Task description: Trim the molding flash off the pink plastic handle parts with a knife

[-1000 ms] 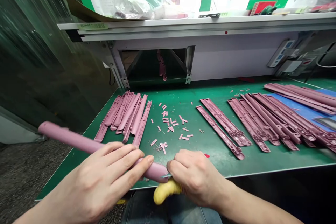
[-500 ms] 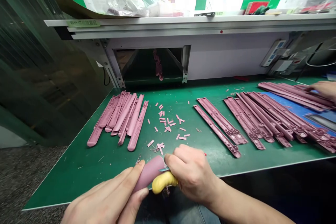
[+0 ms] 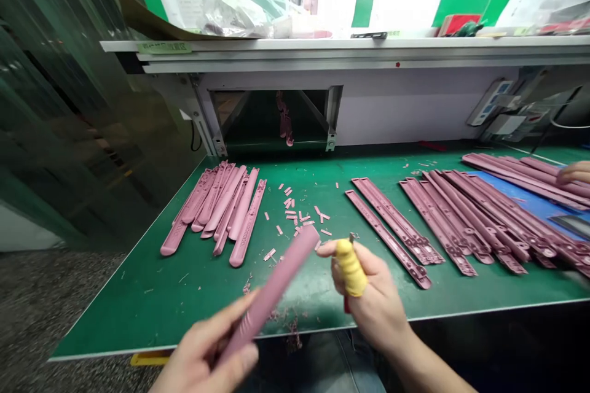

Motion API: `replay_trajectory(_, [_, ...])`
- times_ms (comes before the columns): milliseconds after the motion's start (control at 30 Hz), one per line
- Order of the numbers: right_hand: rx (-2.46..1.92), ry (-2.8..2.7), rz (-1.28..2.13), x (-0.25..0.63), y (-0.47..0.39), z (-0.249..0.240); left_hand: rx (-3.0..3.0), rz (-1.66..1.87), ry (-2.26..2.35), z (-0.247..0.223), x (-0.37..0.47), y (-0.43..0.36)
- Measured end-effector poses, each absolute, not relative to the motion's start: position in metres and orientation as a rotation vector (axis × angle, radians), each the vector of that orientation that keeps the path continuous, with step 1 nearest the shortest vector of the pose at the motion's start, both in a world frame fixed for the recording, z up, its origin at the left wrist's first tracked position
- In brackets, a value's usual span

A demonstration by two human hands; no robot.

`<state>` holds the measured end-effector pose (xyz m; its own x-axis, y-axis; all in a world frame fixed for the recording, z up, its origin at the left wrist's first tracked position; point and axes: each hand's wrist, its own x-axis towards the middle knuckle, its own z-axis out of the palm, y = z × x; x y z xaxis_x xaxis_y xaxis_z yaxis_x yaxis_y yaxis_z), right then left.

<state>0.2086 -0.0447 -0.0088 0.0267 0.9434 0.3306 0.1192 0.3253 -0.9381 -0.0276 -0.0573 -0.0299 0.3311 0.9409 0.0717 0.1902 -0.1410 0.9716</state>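
My left hand [image 3: 209, 344] is closed around a long pink plastic part [image 3: 276, 285], tilted with its far end up and right over the green bench. To its right, my right hand [image 3: 369, 295] is closed on a small knife with a red handle [image 3: 346, 305]. Most of that knife is hidden by the fingers. Yellow wrapping [image 3: 353, 273] covers the thumb of this hand. The knife hand is apart from the pink part, though one fingertip comes close to the part's end. Pink shavings [image 3: 292, 334] lie at the bench edge below.
A pile of pink parts [image 3: 221, 202] lies at left, and many more pink strips [image 3: 483, 215] lie at right. Small cut-off pieces [image 3: 291, 215] are scattered mid-bench. Another person's hand [image 3: 574, 173] is at the far right. A shelf [image 3: 345, 52] spans the back.
My right hand has drawn away from the pink part to the right, taking the knife with it. The part has been raised and swung more upright. The camera view has shifted slightly.
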Motion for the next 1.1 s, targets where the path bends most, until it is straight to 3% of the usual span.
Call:
replay_trajectory(100, [-0.984,-1.780,0.780,0.201,-0.051,-0.019,0.857,1.180,1.057,-0.014,-0.006,-0.039])
replay_trajectory(233, [-0.931,-2.197,0.568,0.168,-0.063,-0.038,0.678,1.279,1.003,-0.001,0.020,-0.008])
replay_trajectory(533, [-0.947,-2.339,0.195,0.161,-0.059,-0.049,0.469,1.295,0.923,0.000,0.034,-0.001])
replay_trajectory(700, [-0.723,-2.373,0.240,0.167,-0.072,-0.049,0.367,1.280,0.817,0.005,0.029,0.002])
replay_trajectory(933, [-0.942,-2.182,0.381,0.164,-0.056,-0.043,0.268,1.178,0.495,0.006,0.031,0.003])
replay_trajectory(1100, [-0.735,-2.233,0.445,0.161,-0.064,-0.044,0.239,1.156,0.426,0.008,0.036,0.001])
